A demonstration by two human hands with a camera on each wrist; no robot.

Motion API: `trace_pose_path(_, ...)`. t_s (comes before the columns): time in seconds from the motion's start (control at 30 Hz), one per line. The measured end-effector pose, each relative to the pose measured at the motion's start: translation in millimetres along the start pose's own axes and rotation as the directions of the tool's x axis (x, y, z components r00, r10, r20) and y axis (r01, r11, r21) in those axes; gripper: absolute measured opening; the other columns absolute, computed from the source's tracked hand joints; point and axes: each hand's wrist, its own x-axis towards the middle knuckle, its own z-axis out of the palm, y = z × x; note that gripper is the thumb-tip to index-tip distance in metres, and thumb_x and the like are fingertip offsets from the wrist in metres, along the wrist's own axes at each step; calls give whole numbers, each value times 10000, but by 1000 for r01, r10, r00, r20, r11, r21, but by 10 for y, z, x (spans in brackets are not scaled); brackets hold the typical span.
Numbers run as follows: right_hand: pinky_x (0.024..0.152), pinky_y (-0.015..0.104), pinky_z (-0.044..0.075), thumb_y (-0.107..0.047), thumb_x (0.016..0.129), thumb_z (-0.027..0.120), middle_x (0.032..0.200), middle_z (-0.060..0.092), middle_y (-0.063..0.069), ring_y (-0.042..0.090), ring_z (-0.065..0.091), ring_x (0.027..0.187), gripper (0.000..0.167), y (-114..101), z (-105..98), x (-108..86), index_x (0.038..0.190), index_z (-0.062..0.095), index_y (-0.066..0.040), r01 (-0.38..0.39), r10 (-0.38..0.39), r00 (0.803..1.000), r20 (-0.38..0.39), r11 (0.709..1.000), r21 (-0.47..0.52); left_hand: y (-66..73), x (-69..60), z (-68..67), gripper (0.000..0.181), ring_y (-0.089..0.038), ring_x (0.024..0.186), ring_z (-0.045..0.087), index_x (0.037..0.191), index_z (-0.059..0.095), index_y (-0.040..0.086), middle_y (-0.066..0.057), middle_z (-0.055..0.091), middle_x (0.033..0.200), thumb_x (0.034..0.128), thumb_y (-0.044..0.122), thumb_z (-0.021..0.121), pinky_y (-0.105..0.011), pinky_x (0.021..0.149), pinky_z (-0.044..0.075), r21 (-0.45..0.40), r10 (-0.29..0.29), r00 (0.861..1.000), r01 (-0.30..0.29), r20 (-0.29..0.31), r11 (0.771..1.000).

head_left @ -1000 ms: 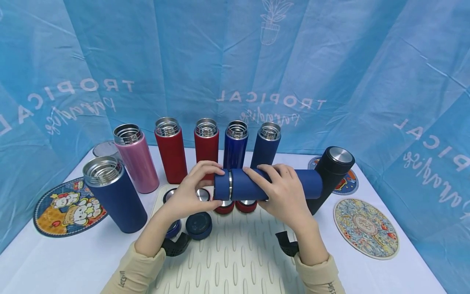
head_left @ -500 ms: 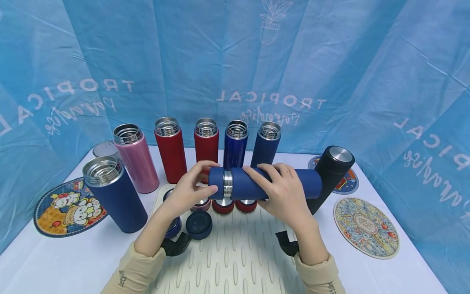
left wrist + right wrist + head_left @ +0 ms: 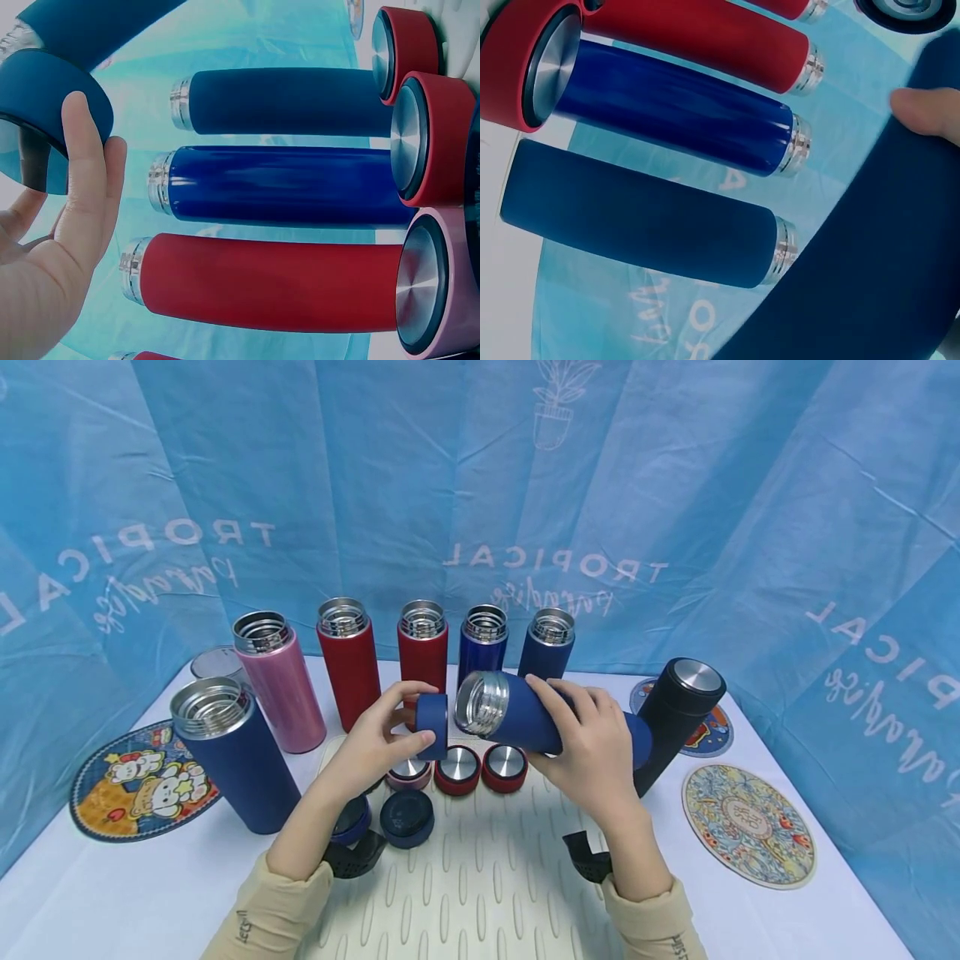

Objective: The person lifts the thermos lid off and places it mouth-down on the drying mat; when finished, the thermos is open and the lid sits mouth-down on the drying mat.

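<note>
My left hand (image 3: pixel 378 739) grips a blue lid (image 3: pixel 432 725) between thumb and fingers; in the left wrist view the lid (image 3: pixel 56 97) is tipped with its steel-topped face toward the camera. Just right of it, my right hand (image 3: pixel 588 747) holds a blue thermos bottle (image 3: pixel 528 714) around its body. That bottle lies tilted in the air, its bare steel mouth facing left. A gap separates lid and mouth. In the right wrist view the bottle (image 3: pixel 870 247) fills the right side, with a fingertip on it.
Uncapped bottles stand behind: pink (image 3: pixel 281 693), two red (image 3: pixel 348 672), glossy blue (image 3: pixel 482 647), matte blue (image 3: pixel 547 647). A wide blue bottle (image 3: pixel 240 768) stands left, a capped black bottle (image 3: pixel 675 714) right. Several lids, including a red lid (image 3: pixel 458 770), sit on the cream mat (image 3: pixel 480 877). Round coasters (image 3: pixel 747 827) flank it.
The blue lid has come off the bottle and moved slightly left in my left hand. The bottle's mouth end has swung up and toward the camera.
</note>
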Motion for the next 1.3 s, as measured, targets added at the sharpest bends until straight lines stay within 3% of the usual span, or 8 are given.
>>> trace_pose_path(0.17, 872, 538, 437, -173, 538, 894, 1188, 548, 149, 340, 504, 1065, 893, -2, 17, 1, 1315, 454, -152, -104, 123, 983, -133, 985, 137, 6, -1, -2, 496, -351, 1056, 528, 1307, 414, 109, -185, 451, 1213, 857, 110, 622, -414, 811, 526, 2, -3, 1000, 3, -1, 1000)
trace_pose_path(0.33, 887, 557, 385, -112, 557, 873, 1168, 541, 182, 351, 457, 1069, 862, 9, 39, -2, 1310, 452, -123, -230, 287, 934, -213, 939, 256, 11, -5, 0, 485, -327, 1028, 538, 1306, 419, 114, -174, 463, 1209, 864, 118, 618, -399, 809, 528, 5, -2, 1000, 2, 5, 1000)
trace_pose_path(0.57, 993, 543, 293, -106, 628, 845, 1284, 483, 139, 292, 392, 1157, 871, 135, 164, 8, 1370, 390, -134, -405, 521, 831, -196, 808, 428, 9, -9, 10, 484, -298, 999, 545, 1298, 432, 121, -157, 485, 1191, 858, 130, 632, -374, 793, 533, 29, -5, 1000, 5, 4, 1000)
trace_pose_path(0.83, 1026, 500, 305, -117, 713, 791, 1357, 392, 90, 211, 335, 1268, 835, 388, 457, 77, 1411, 336, -144, -473, 685, 706, -180, 645, 600, 18, -9, 3, 492, -291, 981, 541, 1300, 434, 123, -160, 501, 1174, 852, 128, 636, -362, 781, 535, 35, 2, 1000, -2, 5, 999)
trace_pose_path(1.03, 1084, 447, 224, -141, 720, 786, 1399, 367, 67, 204, 320, 1300, 865, 635, 750, 82, 1433, 297, -143, -533, 768, 611, -193, 580, 616, 20, -1, 4, 493, -294, 987, 541, 1299, 436, 126, -161, 513, 1174, 850, 139, 640, -364, 779, 535, 45, -2, 1000, 2, 8, 999)
trace_pose_path(1.13, 1096, 442, 207, -166, 727, 780, 1423, 344, 80, 216, 316, 1313, 878, 747, 889, 62, 1444, 274, -141, -591, 807, 567, -163, 537, 602, 18, -2, 7, 494, -296, 995, 543, 1298, 437, 127, -161, 506, 1184, 849, 138, 643, -363, 778, 537, 50, -3, 1000, 2, 13, 999)
trace_pose_path(1.23, 1088, 456, 226, -193, 734, 774, 1435, 326, 98, 236, 316, 1315, 885, 824, 991, 41, 1451, 257, -132, -637, 834, 537, -129, 500, 587, 14, -6, 14, 497, -295, 1006, 542, 1300, 435, 132, -163, 502, 1192, 849, 143, 646, -360, 779, 536, 61, -8, 1000, 7, 19, 998)
trace_pose_path(1.3, 1086, 460, 230, -204, 738, 772, 1435, 322, 108, 248, 316, 1314, 885, 865, 1037, 33, 1452, 254, -130, -653, 842, 528, -114, 488, 579, 13, -5, 17, 500, -296, 1012, 541, 1302, 434, 133, -168, 502, 1194, 850, 144, 648, -361, 784, 535, 63, -8, 1000, 7, 23, 998)
